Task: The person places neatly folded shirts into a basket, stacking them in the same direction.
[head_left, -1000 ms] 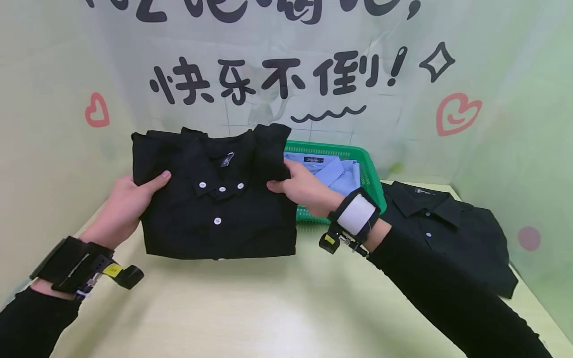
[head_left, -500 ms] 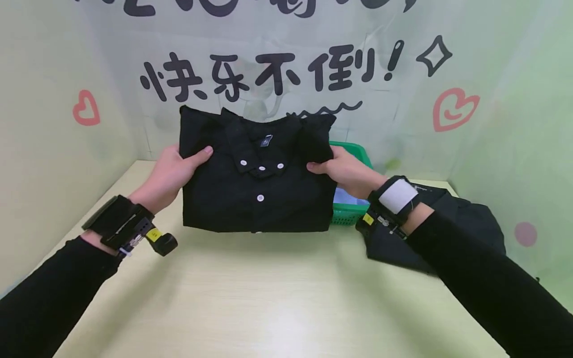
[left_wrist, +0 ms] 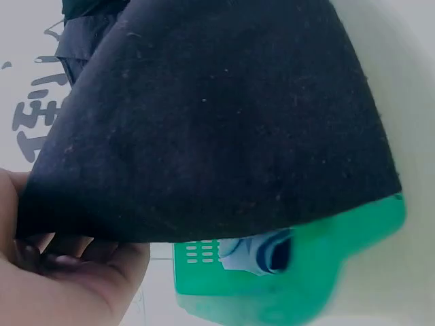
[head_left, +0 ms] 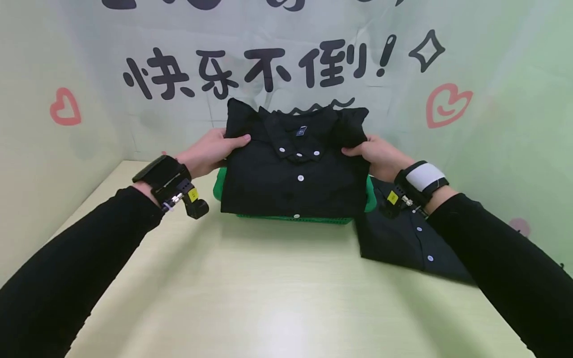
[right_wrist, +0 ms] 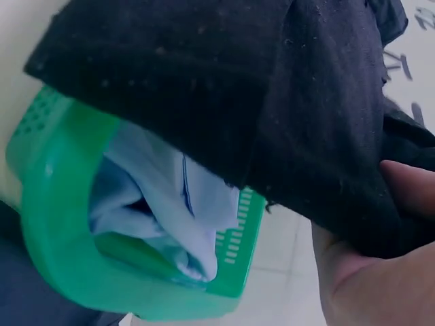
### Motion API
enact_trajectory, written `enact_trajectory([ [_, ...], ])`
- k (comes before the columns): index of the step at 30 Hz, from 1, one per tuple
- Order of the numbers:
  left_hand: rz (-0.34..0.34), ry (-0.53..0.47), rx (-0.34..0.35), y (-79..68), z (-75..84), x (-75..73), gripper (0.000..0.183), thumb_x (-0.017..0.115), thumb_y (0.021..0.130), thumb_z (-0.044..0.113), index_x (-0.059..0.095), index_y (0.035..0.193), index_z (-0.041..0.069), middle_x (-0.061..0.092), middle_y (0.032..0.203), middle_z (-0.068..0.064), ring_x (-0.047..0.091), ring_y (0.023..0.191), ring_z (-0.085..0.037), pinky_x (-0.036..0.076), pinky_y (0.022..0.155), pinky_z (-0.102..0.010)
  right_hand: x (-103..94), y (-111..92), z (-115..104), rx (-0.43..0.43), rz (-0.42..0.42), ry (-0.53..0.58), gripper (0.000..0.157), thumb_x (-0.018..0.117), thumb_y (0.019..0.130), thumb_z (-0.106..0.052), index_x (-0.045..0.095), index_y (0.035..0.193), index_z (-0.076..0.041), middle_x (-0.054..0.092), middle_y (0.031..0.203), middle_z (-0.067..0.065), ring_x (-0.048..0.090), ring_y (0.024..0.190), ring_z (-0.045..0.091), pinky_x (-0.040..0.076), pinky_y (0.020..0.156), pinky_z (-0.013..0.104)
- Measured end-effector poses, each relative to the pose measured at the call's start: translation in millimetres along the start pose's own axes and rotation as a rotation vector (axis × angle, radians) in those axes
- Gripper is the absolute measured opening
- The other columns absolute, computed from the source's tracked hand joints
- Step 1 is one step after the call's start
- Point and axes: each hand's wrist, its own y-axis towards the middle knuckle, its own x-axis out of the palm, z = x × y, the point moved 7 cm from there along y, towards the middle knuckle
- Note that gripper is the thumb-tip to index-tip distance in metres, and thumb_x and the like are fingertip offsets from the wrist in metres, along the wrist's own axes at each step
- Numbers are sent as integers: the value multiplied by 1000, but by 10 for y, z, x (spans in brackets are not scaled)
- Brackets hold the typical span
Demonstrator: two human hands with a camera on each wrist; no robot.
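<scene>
A folded black button-up shirt [head_left: 268,179] with white buttons and a collar label hangs between my hands. My left hand [head_left: 215,149] grips its left side, thumb on the front and fingers behind. On the other side my right hand [head_left: 380,155] pinches the edge the same way. The shirt is held up over a green plastic basket [head_left: 218,184], covering most of it in the head view. Inside the basket, light blue cloth shows in the left wrist view as a folded shirt edge [left_wrist: 245,255]; the right wrist view shows more of the blue shirt [right_wrist: 170,204].
Another black shirt [head_left: 394,238] lies folded on the table [head_left: 268,278] at the right, partly behind my right forearm. A white banner [head_left: 179,119] with black lettering hangs at the back, and pale walls flank the table.
Both hands have carried the black shirt rightward from beside the basket to over it, slightly upward in the head view. The grips stay the same, and the view has shifted a little.
</scene>
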Motion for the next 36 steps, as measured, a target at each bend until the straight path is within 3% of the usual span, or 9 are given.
enact_trajectory([
  [8, 14, 26, -99, 354, 109, 94, 55, 52, 103, 26, 30, 146, 1, 39, 139, -16, 44, 123, -31, 35, 108, -43, -183, 187, 23, 113, 61, 149, 61, 52, 101, -5, 19, 151, -3, 24, 154, 9, 35, 134, 26, 31, 111, 37],
  [16, 72, 63, -245, 646, -9, 111, 71, 53, 103, 26, 12, 156, 3, 25, 156, -14, 34, 137, -29, 32, 110, -40, -228, 361, 68, 187, 149, 218, 68, 52, 100, -2, 14, 156, -6, 20, 159, 6, 35, 136, 24, 34, 109, 34],
  [24, 8, 160, -383, 675, -167, 117, 73, 47, 105, 31, 4, 155, -2, 9, 161, -19, 18, 145, -37, 25, 113, -48, -170, 466, 219, 286, 129, 114, 71, 48, 102, -3, 4, 157, -5, 14, 161, 9, 31, 140, 26, 33, 109, 34],
  [32, -131, 273, -455, 684, -291, 180, 66, 30, 109, 31, -3, 153, -5, 2, 160, -25, 11, 145, -41, 23, 114, -47, -161, 574, 295, 306, 158, -182, 67, 47, 104, -8, 6, 156, -1, 16, 160, 15, 30, 139, 30, 33, 109, 39],
  [36, -156, 246, -479, 694, -342, 173, 65, 27, 110, 30, -7, 153, -4, -3, 160, -26, 7, 145, -42, 22, 113, -50, -123, 583, 366, 360, 100, -155, 65, 45, 105, -16, 7, 156, 1, 18, 159, 16, 30, 140, 31, 32, 110, 42],
])
